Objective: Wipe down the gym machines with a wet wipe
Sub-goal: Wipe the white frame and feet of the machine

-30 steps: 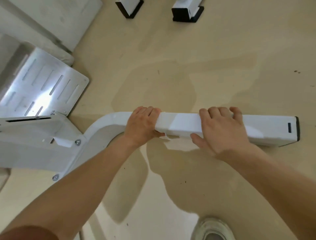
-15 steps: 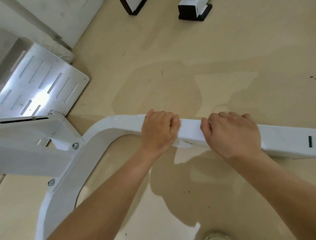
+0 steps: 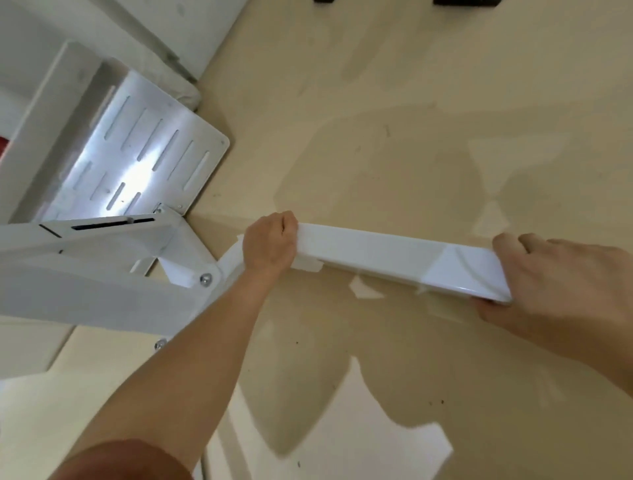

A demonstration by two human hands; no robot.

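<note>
A white metal bar [image 3: 383, 253] of the gym machine's base runs low over the beige floor, curving at its left end. My left hand [image 3: 270, 243] grips the bar near that curve, fingers wrapped over the top. A corner of the white wet wipe [image 3: 307, 263] sticks out under its palm. My right hand [image 3: 555, 284] grips the bar further right, fingers over the top and thumb underneath. The bar's right end is hidden by that hand.
A shiny slotted metal footplate [image 3: 137, 164] stands at the left. Below it a white bracket [image 3: 102, 274] joins the bar with a bolt [image 3: 205, 279]. Black feet of another frame [image 3: 462, 2] show at the top edge. The beige floor [image 3: 411, 137] carries shadows.
My left hand has slid left along the bar toward the curve. The hands are now farther apart, and the view has shifted so the bar's right end cap is out of sight.
</note>
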